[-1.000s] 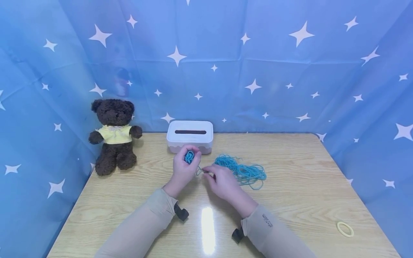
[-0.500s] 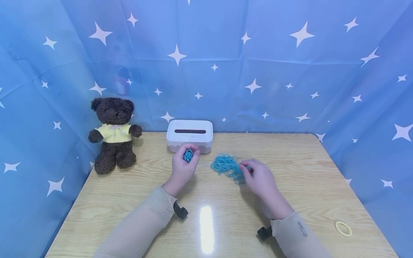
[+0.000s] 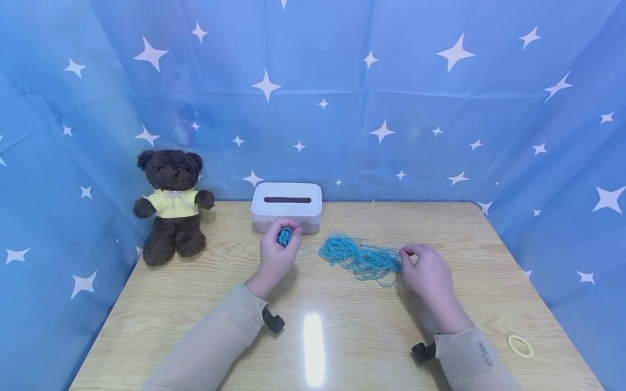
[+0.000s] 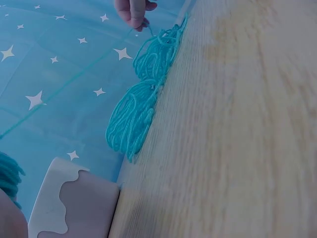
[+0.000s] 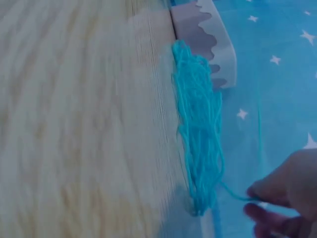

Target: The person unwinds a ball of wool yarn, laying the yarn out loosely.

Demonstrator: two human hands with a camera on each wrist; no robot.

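My left hand (image 3: 279, 252) holds a small wound bundle of turquoise yarn (image 3: 285, 237) in its curled fingers, in front of the tissue box. The same bundle (image 4: 9, 178) shows at the left edge of the left wrist view, partly cut off. A loose heap of turquoise yarn (image 3: 362, 258) lies on the table between the hands. Past the heap's right end, my right hand (image 3: 430, 271) pinches a strand between thumb and finger. In the right wrist view the strand (image 5: 233, 196) runs from the heap to the right fingertips (image 5: 255, 191), and another stretch rises toward the bundle.
A white and mauve tissue box (image 3: 287, 209) stands at the back of the wooden table (image 3: 235, 347). A dark brown teddy bear (image 3: 173, 206) in a yellow top is at the left. A pale yellow ring (image 3: 520, 346) lies near the right edge. Blue star-printed cloth hangs behind.
My right hand has moved to the right, from beside the left hand across to the far end of the yarn heap, drawing the strand out. The left hand has stayed almost still.
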